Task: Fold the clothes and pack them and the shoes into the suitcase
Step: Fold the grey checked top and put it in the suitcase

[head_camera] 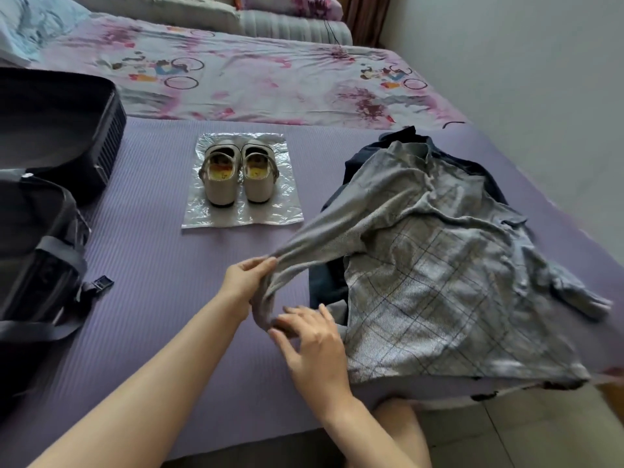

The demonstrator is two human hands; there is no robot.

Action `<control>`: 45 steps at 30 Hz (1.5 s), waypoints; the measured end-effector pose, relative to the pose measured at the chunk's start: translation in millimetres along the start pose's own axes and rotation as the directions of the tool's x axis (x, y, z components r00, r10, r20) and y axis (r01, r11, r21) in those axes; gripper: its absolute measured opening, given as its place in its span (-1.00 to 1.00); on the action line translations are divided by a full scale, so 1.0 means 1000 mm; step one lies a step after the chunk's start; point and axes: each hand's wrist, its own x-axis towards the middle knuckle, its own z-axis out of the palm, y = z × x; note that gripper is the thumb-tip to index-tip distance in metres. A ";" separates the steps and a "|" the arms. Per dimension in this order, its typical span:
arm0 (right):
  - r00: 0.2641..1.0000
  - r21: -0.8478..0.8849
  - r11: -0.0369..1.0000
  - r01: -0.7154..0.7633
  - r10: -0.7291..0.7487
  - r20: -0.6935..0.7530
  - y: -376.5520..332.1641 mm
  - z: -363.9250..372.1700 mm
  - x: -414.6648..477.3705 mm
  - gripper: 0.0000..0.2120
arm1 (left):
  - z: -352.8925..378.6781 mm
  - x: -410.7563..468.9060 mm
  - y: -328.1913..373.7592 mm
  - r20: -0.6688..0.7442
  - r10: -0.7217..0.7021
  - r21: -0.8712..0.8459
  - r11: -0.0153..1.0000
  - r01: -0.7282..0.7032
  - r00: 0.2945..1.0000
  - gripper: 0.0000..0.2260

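Purple ribbed matting (152, 265) is spread over the near part of a bed. An open black suitcase (50, 130) is set at its left edge, and only dark lining and grey straps (60, 255) can be made out inside. A grey top (439, 282) with a checked front is spread, rumpled, on the right of the mat, over a dark blue garment (326, 285). A clear plastic bag (243, 214) is laid flat between suitcase and clothes, and a pair of pale shoes (238, 177) is stood on it, side by side. One long sleeve (337, 228) of the top is drawn out leftward and gripped near its end by the left hand (246, 278). Just below, the cuff is touched by the loosely spread fingers of the right hand (314, 342).
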 end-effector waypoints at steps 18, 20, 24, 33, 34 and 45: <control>0.806 0.170 0.792 -0.586 0.592 0.017 -0.002 0.028 0.104 -0.70 | -0.171 -0.025 -0.001 -0.145 0.240 0.356 0.918 -0.175 0.960 -0.77; 0.829 0.138 0.819 -0.557 0.559 0.026 -0.012 0.031 0.091 -0.77 | -0.171 -0.027 -0.008 -0.101 0.185 0.361 0.923 -0.137 0.977 -0.78; 0.883 0.146 0.871 -0.469 0.456 0.111 -0.047 0.039 0.068 -0.82 | -0.161 -0.019 -0.005 -0.145 0.164 0.314 0.943 -0.112 0.976 -0.87; 0.912 0.207 0.933 -0.293 0.208 0.354 -0.124 0.062 0.037 -0.81 | -0.151 -0.001 0.015 -0.131 0.336 0.604 0.773 -0.193 0.933 -0.83; 0.901 0.182 0.946 -0.270 0.181 0.394 -0.122 0.056 0.034 -0.81 | -0.148 0.001 0.016 -0.107 0.359 0.625 0.749 -0.218 0.927 -0.83; 0.933 -0.139 0.940 -0.311 0.330 0.147 0.064 -0.031 0.173 -0.68 | -0.060 0.060 0.014 0.124 0.244 0.680 0.685 -0.261 0.962 -0.62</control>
